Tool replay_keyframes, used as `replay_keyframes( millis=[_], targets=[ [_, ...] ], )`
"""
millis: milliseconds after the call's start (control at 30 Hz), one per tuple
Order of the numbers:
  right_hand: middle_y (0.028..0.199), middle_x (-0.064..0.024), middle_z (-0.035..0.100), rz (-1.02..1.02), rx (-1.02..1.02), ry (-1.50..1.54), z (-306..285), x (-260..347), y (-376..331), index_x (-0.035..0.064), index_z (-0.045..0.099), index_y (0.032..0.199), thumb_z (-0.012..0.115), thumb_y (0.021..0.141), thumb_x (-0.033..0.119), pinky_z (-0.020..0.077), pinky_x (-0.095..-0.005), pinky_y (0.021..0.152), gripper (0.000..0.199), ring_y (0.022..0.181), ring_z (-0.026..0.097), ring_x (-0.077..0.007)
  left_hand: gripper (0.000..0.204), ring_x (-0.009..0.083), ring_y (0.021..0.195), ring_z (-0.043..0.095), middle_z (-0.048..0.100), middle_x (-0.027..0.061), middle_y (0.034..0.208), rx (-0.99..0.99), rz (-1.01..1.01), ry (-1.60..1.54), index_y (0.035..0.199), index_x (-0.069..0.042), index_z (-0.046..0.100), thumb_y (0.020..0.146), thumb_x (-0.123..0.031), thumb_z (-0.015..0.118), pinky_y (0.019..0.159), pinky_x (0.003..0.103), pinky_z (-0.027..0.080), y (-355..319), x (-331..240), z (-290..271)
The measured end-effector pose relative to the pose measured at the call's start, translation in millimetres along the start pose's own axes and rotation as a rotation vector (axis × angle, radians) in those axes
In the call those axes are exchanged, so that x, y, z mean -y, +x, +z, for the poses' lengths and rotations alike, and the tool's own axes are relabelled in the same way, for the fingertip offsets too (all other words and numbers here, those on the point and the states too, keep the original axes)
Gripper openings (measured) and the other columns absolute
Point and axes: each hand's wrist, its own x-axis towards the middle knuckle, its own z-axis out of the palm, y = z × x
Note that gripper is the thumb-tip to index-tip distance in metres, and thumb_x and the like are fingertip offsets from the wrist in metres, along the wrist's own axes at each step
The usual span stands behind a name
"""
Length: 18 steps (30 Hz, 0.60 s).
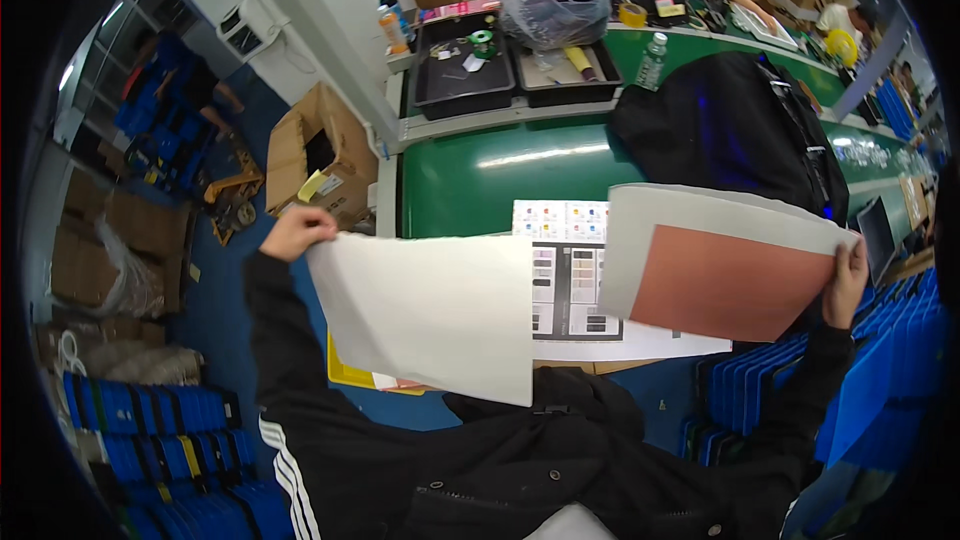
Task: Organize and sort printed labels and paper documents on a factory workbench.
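My left hand (301, 231) pinches the upper left corner of a blank white sheet (430, 310), which hangs in front of me on the left. On the other side, my right hand (848, 282) grips the right edge of a pale sheet with a reddish-brown panel (735, 280), raised and tilted. Between and behind the two, a printed sheet (560, 223) with small coloured pictures and dark blocks lies on the green table. Both held sheets cover parts of it. Under the white sheet's lower left edge, a bit of yellow tray (350, 368) shows.
Beyond the green table (470, 175) stand two black trays (463, 90) holding tape and a plastic bag (555, 0). A clear bottle (652, 60) is beside a black bag (725, 120). An open carton (325, 155) sits left; blue bins (160, 420) flank me. Other people work at the far side.
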Motion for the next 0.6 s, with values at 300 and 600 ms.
replay_keyframes(
  millis=[300,600],
  targets=[
    [0.111,-0.0113,0.061,0.248,0.233,0.127,178.1,-60.9,-0.1,-0.0038,0.051,0.121,0.054,0.094,0.015,0.0447,-0.0206,0.081,0.033,0.091,0.058,-0.0112,0.06,0.0334,0.126,0.038,0.036,0.0131,0.14,-0.486,-0.322,0.199,0.13,-0.012,0.047,0.075,-0.02,0.071,0.104,0.036,0.035,23.0,178.0,188.1],
    [0.113,-0.0251,0.06,0.396,0.37,-0.239,342.3,-198.9,-97.1,-0.0138,0.049,0.121,0.065,0.083,0.018,0.0466,-0.0305,0.087,0.052,0.099,0.061,-0.0292,0.058,0.0357,0.115,0.051,0.053,0.0187,0.128,-0.396,-0.689,-0.428,0.132,-0.004,0.047,0.082,-0.028,0.065,0.098,0.037,0.041,-115.1,186.6,255.4]
  ],
)
